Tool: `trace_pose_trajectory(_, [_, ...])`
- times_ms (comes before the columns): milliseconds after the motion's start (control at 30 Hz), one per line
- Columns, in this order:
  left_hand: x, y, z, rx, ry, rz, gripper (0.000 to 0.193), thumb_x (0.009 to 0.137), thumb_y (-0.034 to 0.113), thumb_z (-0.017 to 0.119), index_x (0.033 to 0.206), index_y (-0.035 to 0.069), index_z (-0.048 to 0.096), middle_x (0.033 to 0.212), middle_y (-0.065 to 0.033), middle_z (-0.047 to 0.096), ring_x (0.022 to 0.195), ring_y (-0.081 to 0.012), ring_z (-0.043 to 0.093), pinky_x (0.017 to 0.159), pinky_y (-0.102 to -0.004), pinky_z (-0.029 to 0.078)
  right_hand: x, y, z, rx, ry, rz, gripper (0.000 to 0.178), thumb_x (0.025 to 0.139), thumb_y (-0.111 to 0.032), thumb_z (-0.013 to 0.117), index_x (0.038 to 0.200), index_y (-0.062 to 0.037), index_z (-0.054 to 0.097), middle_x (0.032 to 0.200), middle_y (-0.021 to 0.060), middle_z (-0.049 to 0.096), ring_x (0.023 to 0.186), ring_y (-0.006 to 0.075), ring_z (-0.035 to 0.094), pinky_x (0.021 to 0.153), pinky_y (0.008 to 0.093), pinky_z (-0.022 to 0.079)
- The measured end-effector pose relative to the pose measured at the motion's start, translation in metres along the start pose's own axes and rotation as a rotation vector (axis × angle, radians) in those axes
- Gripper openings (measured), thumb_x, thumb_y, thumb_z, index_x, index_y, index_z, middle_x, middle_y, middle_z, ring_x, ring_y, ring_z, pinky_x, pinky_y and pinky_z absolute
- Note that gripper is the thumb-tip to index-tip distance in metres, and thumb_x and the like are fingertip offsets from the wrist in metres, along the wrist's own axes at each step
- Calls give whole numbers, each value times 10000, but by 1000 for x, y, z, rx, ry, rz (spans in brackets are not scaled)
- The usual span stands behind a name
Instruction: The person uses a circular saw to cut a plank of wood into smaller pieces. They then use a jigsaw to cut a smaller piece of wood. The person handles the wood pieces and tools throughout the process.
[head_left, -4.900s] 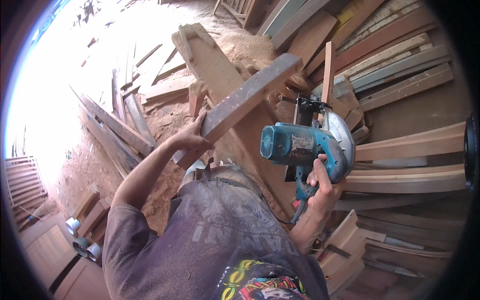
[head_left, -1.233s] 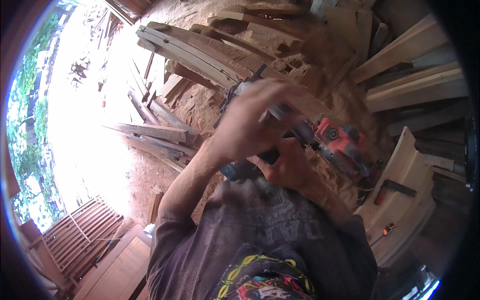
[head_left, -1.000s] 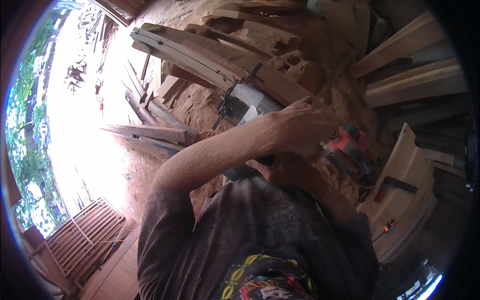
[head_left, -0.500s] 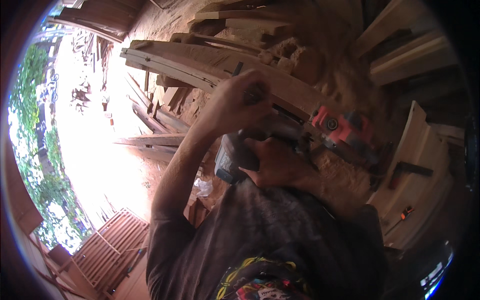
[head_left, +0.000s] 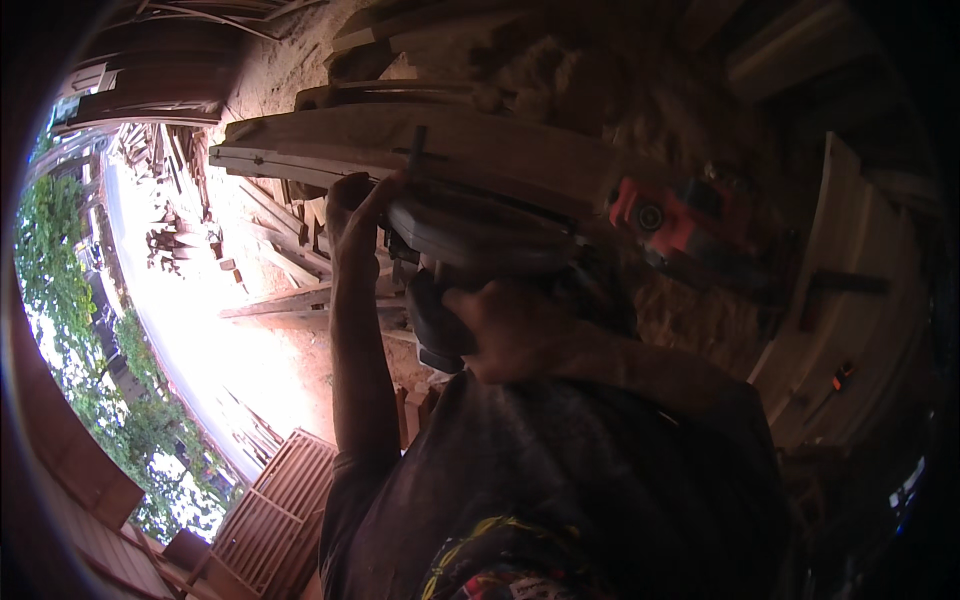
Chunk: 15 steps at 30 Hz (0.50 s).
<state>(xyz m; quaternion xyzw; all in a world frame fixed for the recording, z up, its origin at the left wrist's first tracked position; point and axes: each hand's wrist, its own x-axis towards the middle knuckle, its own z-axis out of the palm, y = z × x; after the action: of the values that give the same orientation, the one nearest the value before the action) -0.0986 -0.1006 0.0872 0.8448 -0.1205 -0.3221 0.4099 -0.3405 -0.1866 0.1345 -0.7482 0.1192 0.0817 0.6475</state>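
Observation:
My right hand point(head_left: 510, 320) is closed round the handle of a dark grey cordless power tool point(head_left: 480, 235) in front of my chest. Its long body lies beside a thick wooden beam point(head_left: 480, 140), with the handle end toward me. At the tool's left end, by the beam's near edge, is my left hand point(head_left: 358, 205), with its thumb and fingers partly bent. Shadow hides what, if anything, they grip. On the beam just beyond that hand is a dark T-shaped metal piece point(head_left: 418, 150).
A red and black power tool point(head_left: 660, 215) is at the beam's right end. Farther right, a pale board point(head_left: 840, 300) bears a dark square point(head_left: 845, 283) and a small orange-and-black tool point(head_left: 842, 377). Timber and sawdust lie beyond the beam; a slatted wooden frame point(head_left: 275, 510) is at lower left.
My left hand has moved left, from over the power tool to its left end. The tool's grey body now shows more fully. My right hand keeps its grip; the view has shifted and darkened.

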Motion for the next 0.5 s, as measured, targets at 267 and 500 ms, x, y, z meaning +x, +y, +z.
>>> trace_pose_trajectory(267, [-1,0,0,32,9,-120,579,868,465,867,1217,28,719,1116,-81,703,1031,-190,668,922,-361,517,6,0,5,8,3,-3,341,775,-110,779,1057,40,660,866,278,760,864,417,799,804,520,656])
trace_pose_trajectory(500, [-8,14,3,-49,-11,-83,411,896,357,877,945,-33,760,812,-33,689,749,-97,620,696,-266,472,7,-2,4,27,-25,11,352,761,-108,775,1055,46,659,877,283,760,869,425,794,811,518,654])
